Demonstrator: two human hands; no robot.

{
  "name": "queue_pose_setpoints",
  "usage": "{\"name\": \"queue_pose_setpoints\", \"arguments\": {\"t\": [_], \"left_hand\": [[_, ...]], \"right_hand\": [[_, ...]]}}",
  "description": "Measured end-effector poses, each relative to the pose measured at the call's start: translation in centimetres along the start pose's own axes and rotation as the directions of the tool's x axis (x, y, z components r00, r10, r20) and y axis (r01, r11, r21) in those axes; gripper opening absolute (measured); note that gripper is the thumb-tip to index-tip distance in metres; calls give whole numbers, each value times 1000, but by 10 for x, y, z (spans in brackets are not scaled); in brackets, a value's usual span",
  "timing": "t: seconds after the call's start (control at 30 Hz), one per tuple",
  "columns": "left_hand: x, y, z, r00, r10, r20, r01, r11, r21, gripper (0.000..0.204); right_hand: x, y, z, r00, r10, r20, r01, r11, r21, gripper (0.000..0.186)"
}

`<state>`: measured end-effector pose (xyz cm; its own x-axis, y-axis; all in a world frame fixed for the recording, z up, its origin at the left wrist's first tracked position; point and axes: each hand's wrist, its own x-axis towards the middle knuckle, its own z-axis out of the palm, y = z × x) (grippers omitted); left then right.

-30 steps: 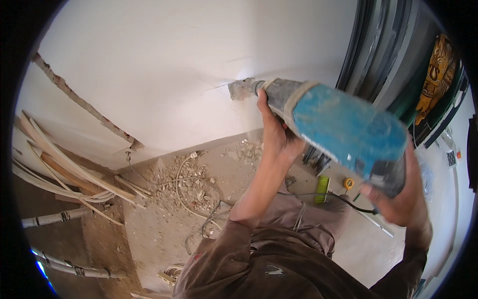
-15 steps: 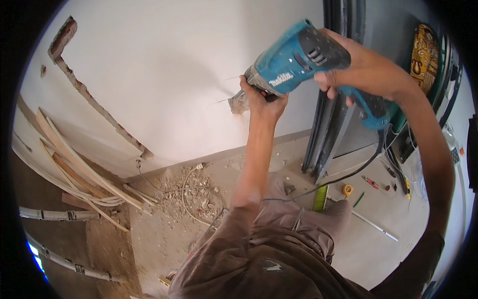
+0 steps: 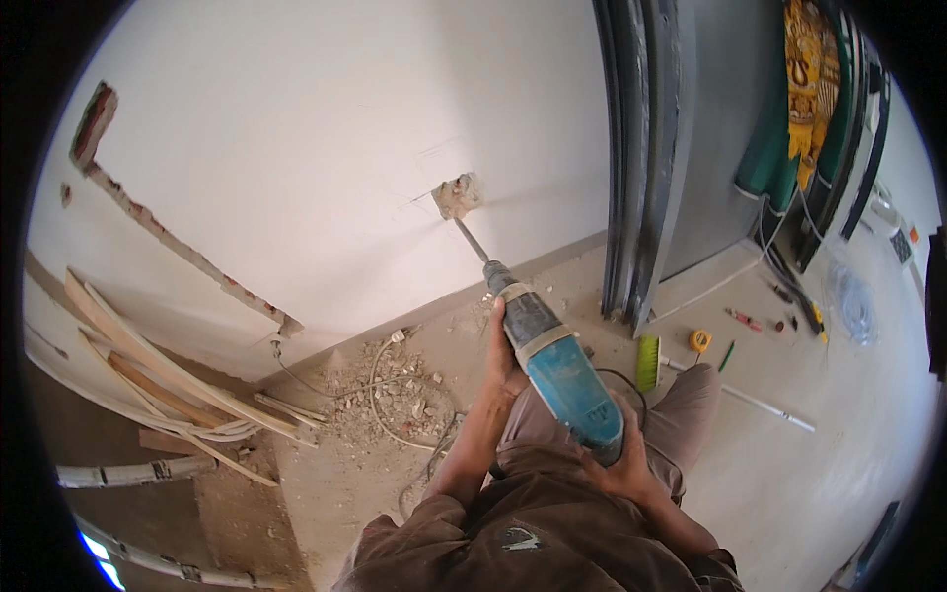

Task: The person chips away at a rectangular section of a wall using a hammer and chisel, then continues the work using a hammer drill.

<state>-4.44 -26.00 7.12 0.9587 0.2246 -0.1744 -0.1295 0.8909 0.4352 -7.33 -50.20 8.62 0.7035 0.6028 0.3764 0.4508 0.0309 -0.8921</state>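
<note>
I hold a blue and black rotary hammer drill (image 3: 562, 380) low in front of my body, its long bit pointing up and away. The bit's tip reaches the lower edge of a rough chipped hole (image 3: 457, 196) in the white wall; whether it touches, I cannot tell. My left hand (image 3: 503, 355) grips the front of the drill body from its left side. At the rear, my right hand (image 3: 623, 454) is wrapped round the drill's back end, its handle mostly hidden beneath.
Rubble (image 3: 395, 400) and a grey cable lie along the wall base. Wooden strips (image 3: 168, 345) lean at left under a chased groove (image 3: 187, 247). A dark metal door frame (image 3: 639, 168) stands right. On the floor are a green brush (image 3: 648, 363), tape measure (image 3: 699, 340) and pliers (image 3: 743, 320).
The drill has come down from high against the wall to in front of my lap. Its bit now points up at the hole, and my right arm has dropped with it.
</note>
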Motion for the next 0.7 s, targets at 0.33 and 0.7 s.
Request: {"name": "queue_pose_setpoints", "arguments": {"t": [0.33, 0.7], "left_hand": [[-29, 31, -20, 995, 26, -101, -17, 996, 85, 69], [-21, 42, -15, 996, 27, -83, -20, 996, 89, 73]], "right_hand": [[-26, 6, 59, 997, -39, 74, 36, 999, 39, 87], [-10, 1, 71, 997, -42, 70, 42, 999, 2, 89]]}}
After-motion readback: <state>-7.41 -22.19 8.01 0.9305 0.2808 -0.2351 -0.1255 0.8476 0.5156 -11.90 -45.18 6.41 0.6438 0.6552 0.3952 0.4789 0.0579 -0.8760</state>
